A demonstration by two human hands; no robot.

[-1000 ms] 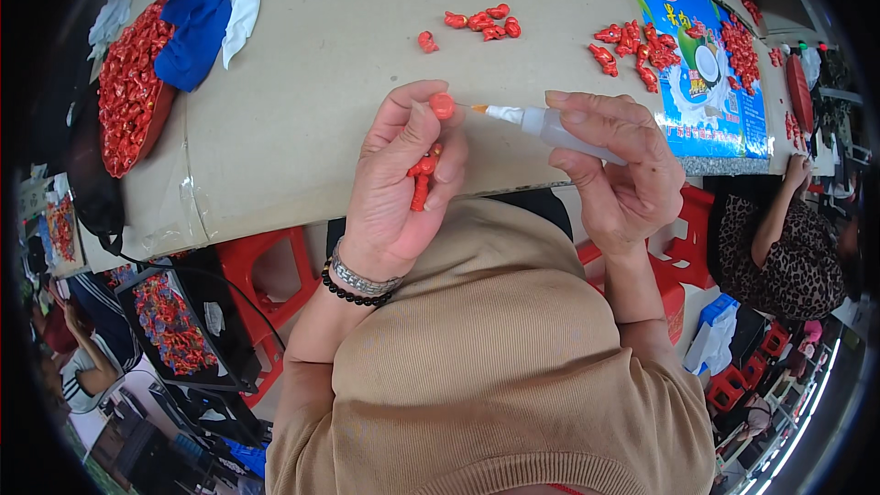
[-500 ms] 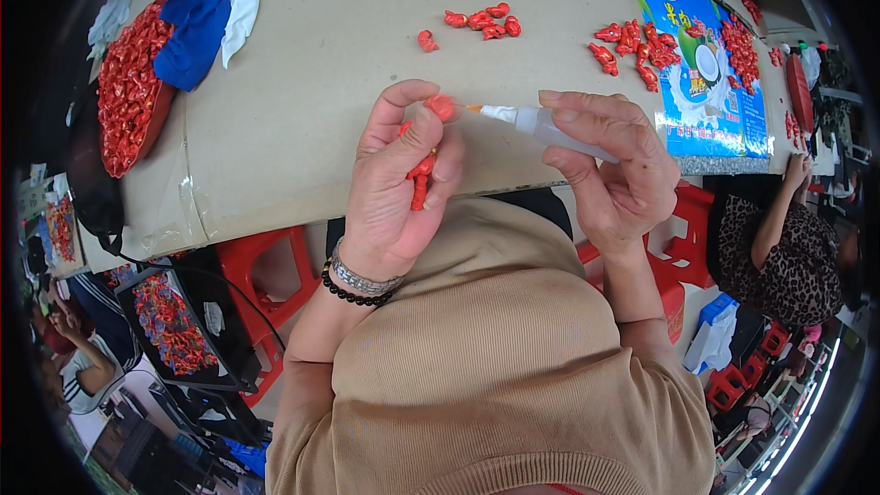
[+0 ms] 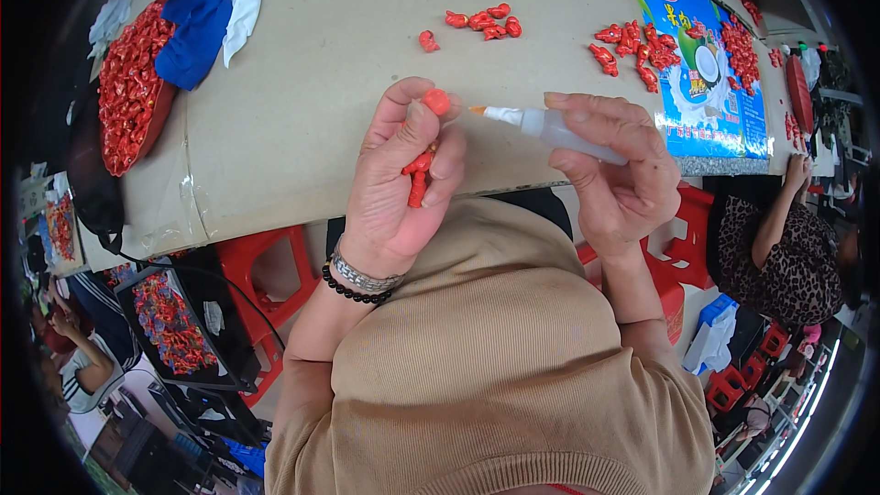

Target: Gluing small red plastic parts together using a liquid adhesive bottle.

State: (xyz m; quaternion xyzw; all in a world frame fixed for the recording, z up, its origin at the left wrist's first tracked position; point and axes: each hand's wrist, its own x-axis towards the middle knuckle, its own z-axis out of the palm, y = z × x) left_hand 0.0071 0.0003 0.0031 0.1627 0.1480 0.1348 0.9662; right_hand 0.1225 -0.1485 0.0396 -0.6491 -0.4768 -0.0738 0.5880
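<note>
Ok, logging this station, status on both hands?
Left hand grips small red piece. Right hand holds squeeze bottle, nozzle just short of piece. Nothing between them.

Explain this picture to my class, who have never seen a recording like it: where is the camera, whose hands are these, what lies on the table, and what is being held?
The camera sits on a person's head and looks down through a fisheye lens, so straight edges bend. No machine is here: both hands are the wearer's own. The left hand pinches a small red figure with a round top. The right hand holds a small squeeze bottle, its orange tip pointing at that top, close to it. On the table lie scattered red pieces, a tray heaped with more, a blue cloth and a blue printed sheet. Another person sits at the right.
</note>
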